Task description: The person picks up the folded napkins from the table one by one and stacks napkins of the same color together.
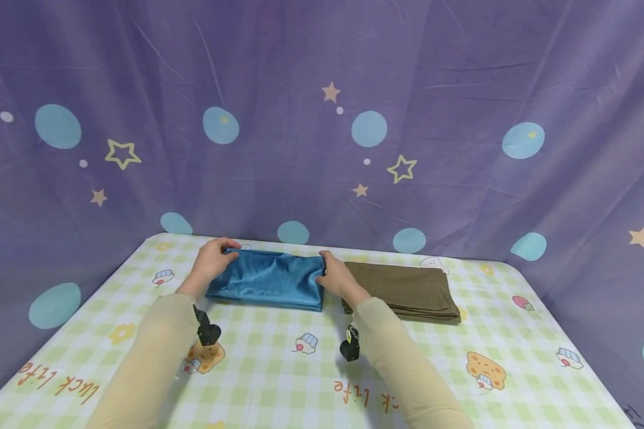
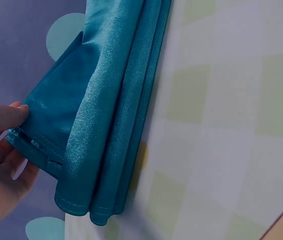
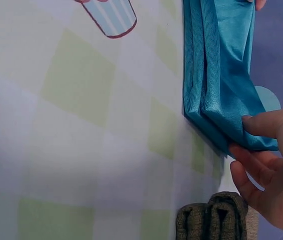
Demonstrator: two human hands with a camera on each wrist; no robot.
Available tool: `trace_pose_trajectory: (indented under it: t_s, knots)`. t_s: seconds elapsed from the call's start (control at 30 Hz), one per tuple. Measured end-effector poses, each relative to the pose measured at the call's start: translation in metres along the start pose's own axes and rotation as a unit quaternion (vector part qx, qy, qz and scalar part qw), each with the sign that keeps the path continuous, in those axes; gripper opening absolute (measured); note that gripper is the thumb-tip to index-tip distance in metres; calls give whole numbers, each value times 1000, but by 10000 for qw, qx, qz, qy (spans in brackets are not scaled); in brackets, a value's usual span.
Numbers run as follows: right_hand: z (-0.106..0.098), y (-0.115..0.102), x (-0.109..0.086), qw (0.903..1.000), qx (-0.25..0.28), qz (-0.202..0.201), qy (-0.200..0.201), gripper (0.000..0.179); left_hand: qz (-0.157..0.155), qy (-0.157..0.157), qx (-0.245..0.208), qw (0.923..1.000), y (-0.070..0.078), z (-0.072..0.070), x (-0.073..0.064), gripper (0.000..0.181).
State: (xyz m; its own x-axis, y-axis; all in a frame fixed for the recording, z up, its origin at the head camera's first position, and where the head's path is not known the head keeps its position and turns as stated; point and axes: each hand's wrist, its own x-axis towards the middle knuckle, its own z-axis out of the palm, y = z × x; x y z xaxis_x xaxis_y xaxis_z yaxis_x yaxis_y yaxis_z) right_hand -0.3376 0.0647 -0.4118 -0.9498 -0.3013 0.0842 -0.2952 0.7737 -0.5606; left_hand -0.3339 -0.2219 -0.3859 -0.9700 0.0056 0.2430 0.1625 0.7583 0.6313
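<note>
A shiny blue cloth (image 1: 271, 280), folded into a long layered rectangle, lies toward the back of the table. My left hand (image 1: 213, 260) pinches its far left corner between thumb and fingers; in the left wrist view that corner of the cloth (image 2: 56, 110) is lifted out from the thicker folds. At the other end my right hand (image 1: 338, 275) grips the right edge. The right wrist view has the thumb on top of the blue cloth (image 3: 231, 100) and the fingers beneath it. Close beside the right hand lies a folded brown cloth (image 1: 402, 289).
A green-and-white checked tablecloth (image 1: 263, 369) with cartoon prints covers the table. Behind its back edge hangs a purple curtain (image 1: 300, 149) with stars and blue ovals. Each wrist carries a small black camera, such as the left one (image 1: 208, 330).
</note>
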Motion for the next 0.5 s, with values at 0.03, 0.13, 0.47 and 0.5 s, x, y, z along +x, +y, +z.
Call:
trace_pose_trajectory:
  t_s: [0.03,0.13,0.47,0.5]
  knots:
    - [0,0,0,10000,-2,-19,2,66,-14,-3,-17,10000,0,0,0,22]
    - [0,1,-1,9999,-7,-100,58,66,-75,10,-59,10000,1,0,-2,22]
    - [0,1,-6,9996,-103,245,-1,63,23,-312,130,9994,-4,-2,-2,36]
    - [0,1,-7,9996,-115,254,16,62,32,-362,156,9992,-5,-2,-2,39]
